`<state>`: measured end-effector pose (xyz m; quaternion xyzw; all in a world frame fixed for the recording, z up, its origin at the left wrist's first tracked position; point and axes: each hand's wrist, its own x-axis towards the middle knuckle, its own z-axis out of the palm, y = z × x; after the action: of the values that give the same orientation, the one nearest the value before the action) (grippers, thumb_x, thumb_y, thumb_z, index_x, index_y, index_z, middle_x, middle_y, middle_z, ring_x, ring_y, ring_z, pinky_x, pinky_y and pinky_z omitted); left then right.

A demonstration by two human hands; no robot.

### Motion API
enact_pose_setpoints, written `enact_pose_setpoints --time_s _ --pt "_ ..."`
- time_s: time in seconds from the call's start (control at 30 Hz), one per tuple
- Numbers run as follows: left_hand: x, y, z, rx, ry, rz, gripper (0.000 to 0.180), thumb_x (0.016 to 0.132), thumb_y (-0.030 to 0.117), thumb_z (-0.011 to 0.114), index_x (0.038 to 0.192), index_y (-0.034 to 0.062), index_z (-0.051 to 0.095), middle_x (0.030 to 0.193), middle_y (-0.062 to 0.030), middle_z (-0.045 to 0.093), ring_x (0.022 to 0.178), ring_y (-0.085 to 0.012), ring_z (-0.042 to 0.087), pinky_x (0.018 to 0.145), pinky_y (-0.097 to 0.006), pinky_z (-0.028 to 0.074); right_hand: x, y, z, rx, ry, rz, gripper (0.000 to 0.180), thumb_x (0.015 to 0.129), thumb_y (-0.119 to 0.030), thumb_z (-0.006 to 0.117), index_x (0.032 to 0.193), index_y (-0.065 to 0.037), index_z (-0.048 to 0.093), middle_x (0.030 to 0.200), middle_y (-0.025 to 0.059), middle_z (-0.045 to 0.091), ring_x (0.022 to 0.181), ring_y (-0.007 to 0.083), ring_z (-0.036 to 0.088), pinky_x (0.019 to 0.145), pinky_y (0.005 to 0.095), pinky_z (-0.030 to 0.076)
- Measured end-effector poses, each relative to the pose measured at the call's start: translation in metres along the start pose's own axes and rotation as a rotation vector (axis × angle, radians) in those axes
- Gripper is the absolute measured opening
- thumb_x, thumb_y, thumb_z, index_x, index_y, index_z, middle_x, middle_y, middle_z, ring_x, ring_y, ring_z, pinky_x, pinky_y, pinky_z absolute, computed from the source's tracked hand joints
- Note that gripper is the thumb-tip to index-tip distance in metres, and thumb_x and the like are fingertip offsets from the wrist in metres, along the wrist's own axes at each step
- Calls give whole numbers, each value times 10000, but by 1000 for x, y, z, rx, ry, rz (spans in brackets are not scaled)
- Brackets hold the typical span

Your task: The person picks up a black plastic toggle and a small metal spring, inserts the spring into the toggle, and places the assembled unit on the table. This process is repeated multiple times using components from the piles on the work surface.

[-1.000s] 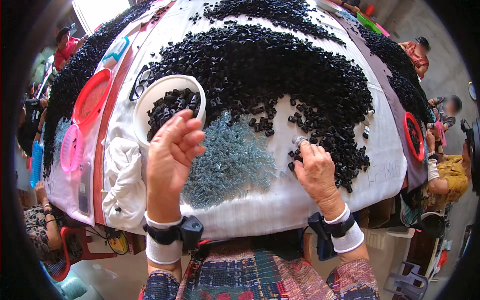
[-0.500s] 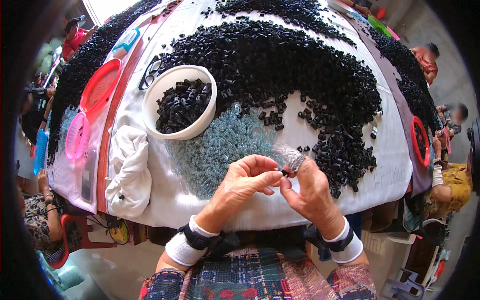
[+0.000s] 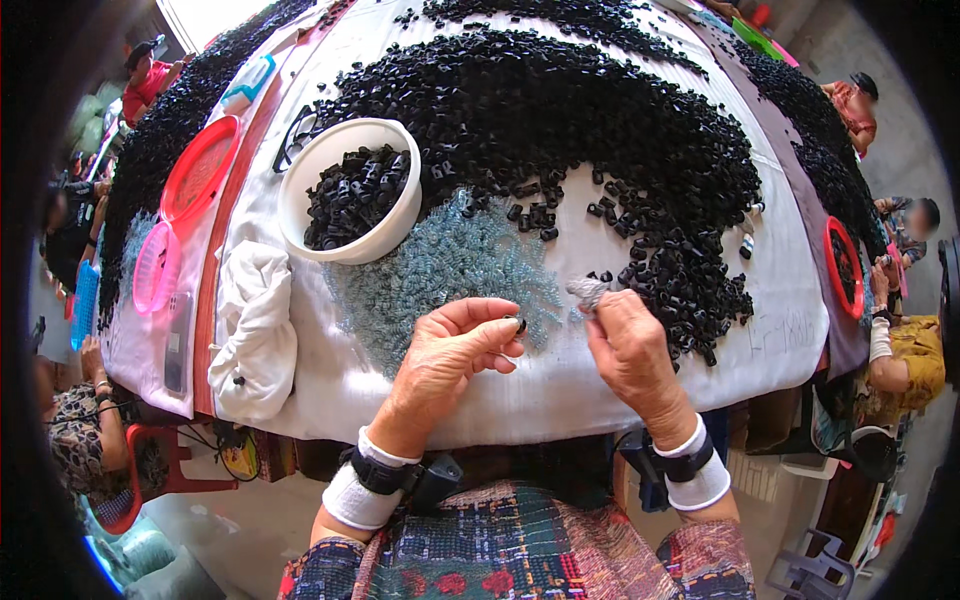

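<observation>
pinching a black piece (image 3: 519,324) in left hand (image 3: 455,345) fingertips; right hand (image 3: 630,340) clamped on a clear strip (image 3: 588,291), both over the blue pile (image 3: 440,265) near bowl (image 3: 300,185).

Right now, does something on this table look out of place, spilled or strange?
Nothing looks damaged. A few black pieces lie loose on the pale blue heap, apart from the big black pile. A white cloth is crumpled at the table edge, beside the white bowl.
</observation>
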<state>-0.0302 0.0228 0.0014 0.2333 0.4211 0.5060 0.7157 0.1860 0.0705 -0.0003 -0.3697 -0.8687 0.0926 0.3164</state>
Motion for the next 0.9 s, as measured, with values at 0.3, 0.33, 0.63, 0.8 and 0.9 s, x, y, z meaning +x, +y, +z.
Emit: enact_pose_setpoints --time_s 0.3,0.33,0.63,0.8,0.9 --pt "1 -9 -8 -75 -1 -2 149 853 58 656 994 14 632 884 -104 671 696 -137 630 580 -241 532 -5 0 15 -228 12 -24 236 725 -12 612 958 -15 580 822 100 574 784 259 562 670 356 455" --pt "1 -9 -8 -78 -5 -4 149 853 58 656 994 14 632 884 -104 671 696 -137 630 580 -241 532 -4 -1 16 -261 -12 -27 230 729 -23 603 959 -20 582 817 96 569 777 252 559 662 353 447" --pt "-2 -9 -5 78 -38 8 228 842 90 686 1026 -19 608 886 -87 663 755 -143 653 624 -229 541 -3 -3 23 -284 8 -3 250 708 -8 603 952 -16 551 812 111 544 776 279 549 676 372 433" --pt "-1 -10 -2 92 -67 30 253 848 101 679 1053 -25 601 899 -87 658 760 -138 650 631 -229 541 -1 -14 10 39 -5 120 294 673 70 607 943 11 507 834 144 553 764 312 566 678 400 459" --pt "0 -12 0 37 -70 53 255 849 91 671 1067 -20 599 909 -79 653 775 -135 646 633 -232 540 7 -31 2 340 -23 248 280 708 87 597 960 16 496 809 128 575 701 256 600 633 350 488"
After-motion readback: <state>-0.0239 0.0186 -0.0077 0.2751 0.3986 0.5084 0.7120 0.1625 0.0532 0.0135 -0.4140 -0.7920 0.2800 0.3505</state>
